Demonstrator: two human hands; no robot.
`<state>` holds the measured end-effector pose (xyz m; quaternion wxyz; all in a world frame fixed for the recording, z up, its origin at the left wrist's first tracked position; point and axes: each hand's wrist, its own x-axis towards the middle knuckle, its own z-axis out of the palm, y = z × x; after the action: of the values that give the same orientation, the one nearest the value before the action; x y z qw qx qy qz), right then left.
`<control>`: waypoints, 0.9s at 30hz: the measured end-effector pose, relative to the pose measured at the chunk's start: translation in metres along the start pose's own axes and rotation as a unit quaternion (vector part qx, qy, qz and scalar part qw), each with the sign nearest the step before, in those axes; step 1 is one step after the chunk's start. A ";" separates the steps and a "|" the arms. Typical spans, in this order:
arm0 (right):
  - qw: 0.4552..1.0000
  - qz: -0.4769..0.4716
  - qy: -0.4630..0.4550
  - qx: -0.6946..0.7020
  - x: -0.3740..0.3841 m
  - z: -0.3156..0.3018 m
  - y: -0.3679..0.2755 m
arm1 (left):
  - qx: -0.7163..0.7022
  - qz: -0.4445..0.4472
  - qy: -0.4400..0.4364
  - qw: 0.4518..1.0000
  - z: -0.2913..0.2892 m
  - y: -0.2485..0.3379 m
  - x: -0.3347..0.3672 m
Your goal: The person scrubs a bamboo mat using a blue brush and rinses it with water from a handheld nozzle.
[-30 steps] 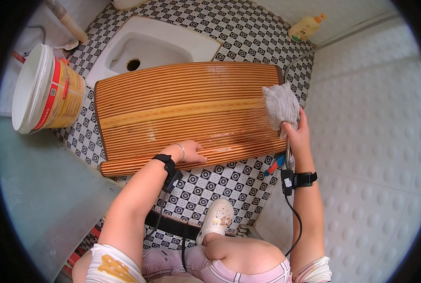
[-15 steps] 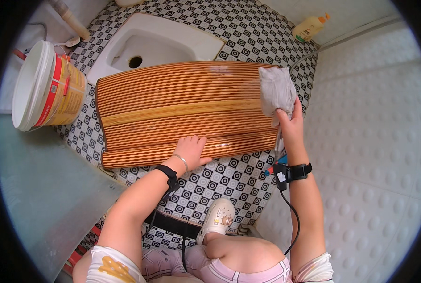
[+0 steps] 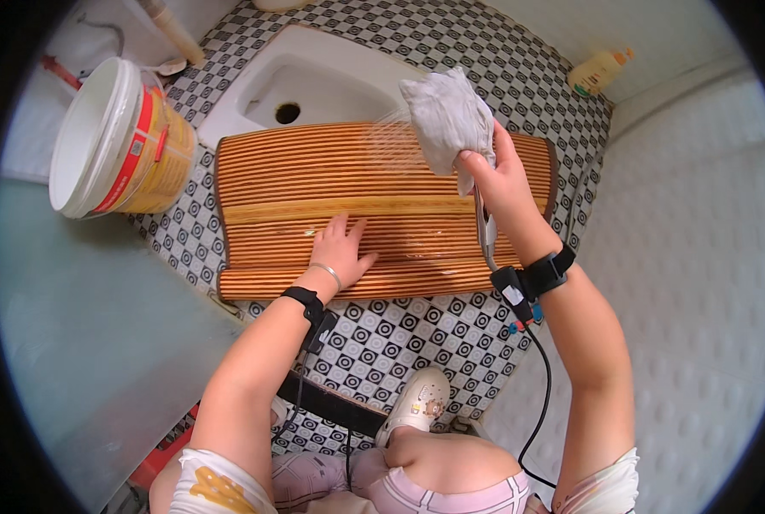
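A striped brown bamboo mat (image 3: 314, 176) with a pale lengthwise band and dark-edged ends lies on the floor. Fingers spread, my left hand (image 3: 338, 255) rests on the near half of its wet, shiny slats. My right hand (image 3: 502, 180) is raised over the mat's right half, closed around a crumpled grey cloth (image 3: 451, 120) together with a shower head. The cloth hides most of the shower head. Fine jets of water (image 3: 397, 141) fan out to the left from it, and a grey hose (image 3: 485, 231) hangs below my hand.
A white squat toilet (image 3: 348, 64) lies beyond the mat, partly covered by it. At the left stands a bucket (image 3: 155, 163) near a frosted glass panel (image 3: 100, 325). A yellow pump bottle (image 3: 599, 74) stands far right by the wall. The floor (image 3: 400, 330) has black-and-white patterned tiles.
My right hand has brought the cloth and shower head leftward over the mat, and the water jets show more clearly. My left hand has slid from the near edge farther onto the slats.
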<state>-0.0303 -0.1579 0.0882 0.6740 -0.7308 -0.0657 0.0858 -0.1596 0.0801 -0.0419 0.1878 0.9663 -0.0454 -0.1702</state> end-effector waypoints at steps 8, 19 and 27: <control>0.991 0.069 -0.107 -0.035 0.046 0.098 -0.046 | 0.054 -0.145 0.031 0.987 -0.060 -0.062 0.033; 0.990 0.014 -0.126 0.053 0.036 0.188 0.010 | 0.018 -0.396 0.052 0.917 -0.066 -0.136 0.021; 0.992 -0.006 -0.118 0.053 0.042 0.182 0.054 | -0.478 -0.283 0.321 0.767 -0.033 -0.057 0.035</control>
<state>-0.0292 0.0236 0.0191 0.7001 -0.6781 -0.1444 0.1707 -0.1143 0.1392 -0.0453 0.5727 0.7186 0.3802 0.1052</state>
